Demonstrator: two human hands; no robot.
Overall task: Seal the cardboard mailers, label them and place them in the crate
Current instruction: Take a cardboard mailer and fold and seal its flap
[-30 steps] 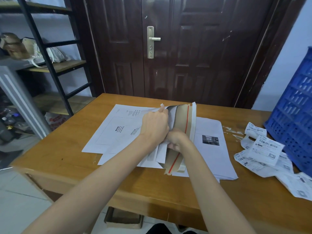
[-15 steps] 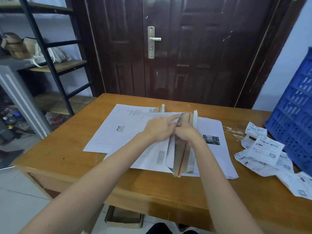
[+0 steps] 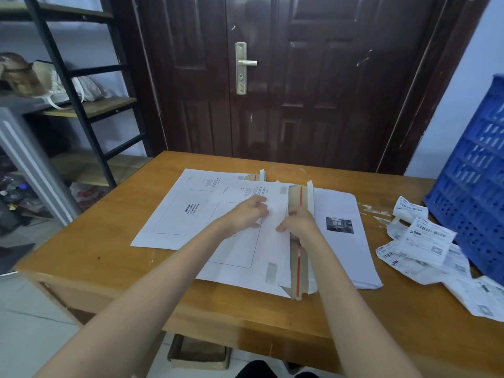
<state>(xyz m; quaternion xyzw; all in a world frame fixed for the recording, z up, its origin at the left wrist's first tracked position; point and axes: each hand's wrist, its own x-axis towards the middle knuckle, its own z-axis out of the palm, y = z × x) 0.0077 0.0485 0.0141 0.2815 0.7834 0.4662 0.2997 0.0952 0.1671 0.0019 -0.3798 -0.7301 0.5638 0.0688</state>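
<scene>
The mailer (image 3: pixel 245 233) now lies flat on the tabletop (image 3: pixel 90 257), on top of other white mailers, where a second ago it was lifted and held open at its mouth with the left hand (image 3: pixel 246 214) reaching inside; half a second ago it was coming down. Its brown flap (image 3: pixel 297 257), with the red tear strip and a pale adhesive liner along the outer edge, is open to the right of the body and not yet folded over. The left hand has come out of the mailer and rests on the white face, fingers (image 3: pixel 259 200) loosely curled with their tips on the card, holding nothing that I can make out. The right hand (image 3: pixel 300 223) sits at the fold line, its thumb on the white face and its fingers tucked against the flap; whether they pinch the flap or only press the crease, I cannot tell. This reads as the end of loading or straightening and the start of sealing: the liner probably has to be peeled and the flap pressed down next. The labels (image 3: pixel 421 241) lie in a loose heap on the right of the tabletop, just beside the blue crate (image 3: pixel 474 181), and none is on this mailer yet.
</scene>
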